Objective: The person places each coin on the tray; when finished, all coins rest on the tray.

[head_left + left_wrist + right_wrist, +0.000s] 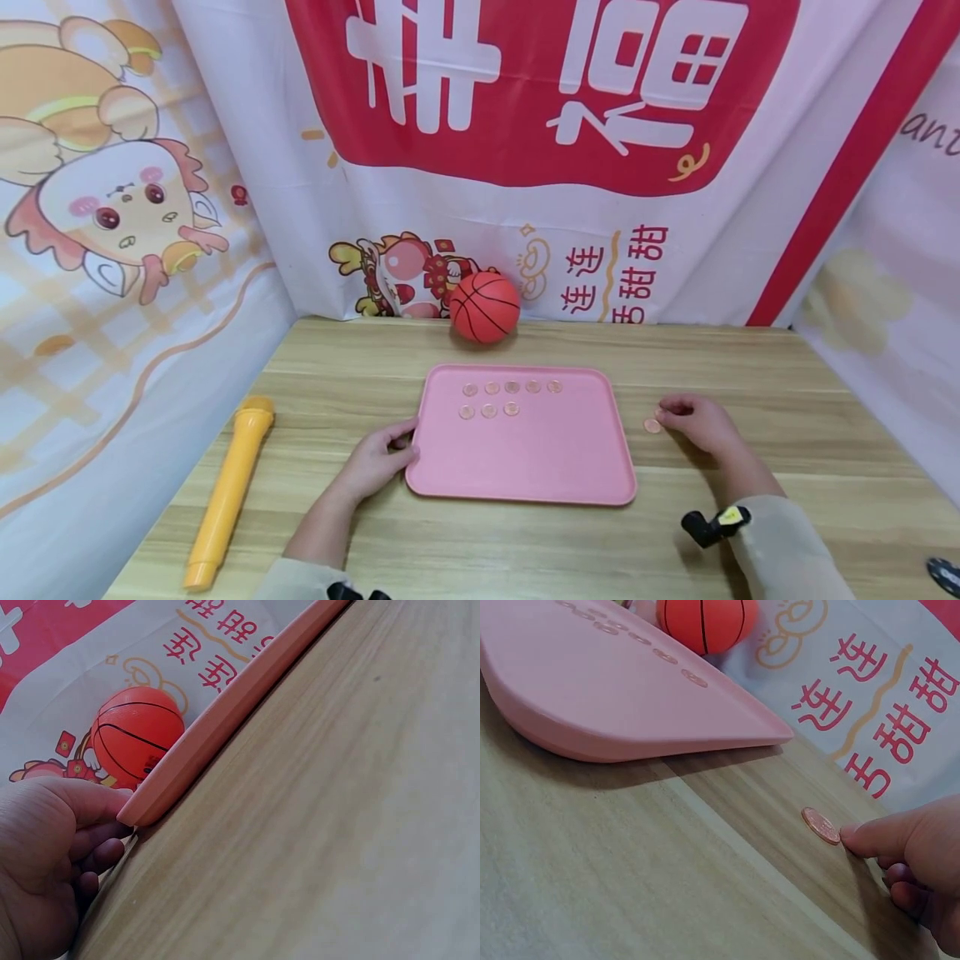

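A pink rectangular tray (558,458) lies on the wooden table, carrying several copper-coloured coins (512,387) in two rows near its far side. At the tray's left edge, my left hand (378,458) grips the rim between thumb and fingers; the left wrist view shows the fingertips at the tray's corner (150,799). Right of the tray, my right hand (697,423) pinches at a coin mostly hidden by its fingertips. Another coin (652,426) lies flat beside those fingertips. In the right wrist view, one coin (821,826) touches or nearly touches a fingertip.
A small orange basketball (485,307) rests behind the tray against the printed cloth backdrop (540,192). A yellow toy microphone (228,496) lies at the table's left. Part of a dark round object (943,577) shows at the far right edge.
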Demonstrator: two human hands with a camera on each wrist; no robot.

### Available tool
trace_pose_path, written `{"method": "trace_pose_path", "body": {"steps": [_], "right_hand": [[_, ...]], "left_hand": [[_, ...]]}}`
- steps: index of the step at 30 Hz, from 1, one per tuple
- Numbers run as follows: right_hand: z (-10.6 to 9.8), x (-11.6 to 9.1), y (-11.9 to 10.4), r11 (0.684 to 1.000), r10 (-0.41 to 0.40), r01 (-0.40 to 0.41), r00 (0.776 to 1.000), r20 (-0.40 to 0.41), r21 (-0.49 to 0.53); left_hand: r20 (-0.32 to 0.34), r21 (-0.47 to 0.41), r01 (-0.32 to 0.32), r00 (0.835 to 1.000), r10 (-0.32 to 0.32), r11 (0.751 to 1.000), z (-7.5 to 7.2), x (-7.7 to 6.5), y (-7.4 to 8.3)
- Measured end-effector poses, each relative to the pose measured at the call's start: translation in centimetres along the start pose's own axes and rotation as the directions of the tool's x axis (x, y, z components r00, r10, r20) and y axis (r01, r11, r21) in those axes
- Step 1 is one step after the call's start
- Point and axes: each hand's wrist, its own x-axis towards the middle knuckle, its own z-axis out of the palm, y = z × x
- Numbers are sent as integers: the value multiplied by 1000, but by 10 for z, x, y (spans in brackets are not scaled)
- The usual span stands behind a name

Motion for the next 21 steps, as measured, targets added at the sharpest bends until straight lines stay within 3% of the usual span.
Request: {"method": "trace_pose_path", "body": {"steps": [12,21], "right_hand": [[-1,3,-1,1000,22,-22,1000,11,-17],[0,2,1,999,-37,38,999,-23,16]], "left_hand": [[-2,2,-2,1000,2,1000,0,-1,0],[-13,15,20,1000,-20,1000,1,1,2]]}}
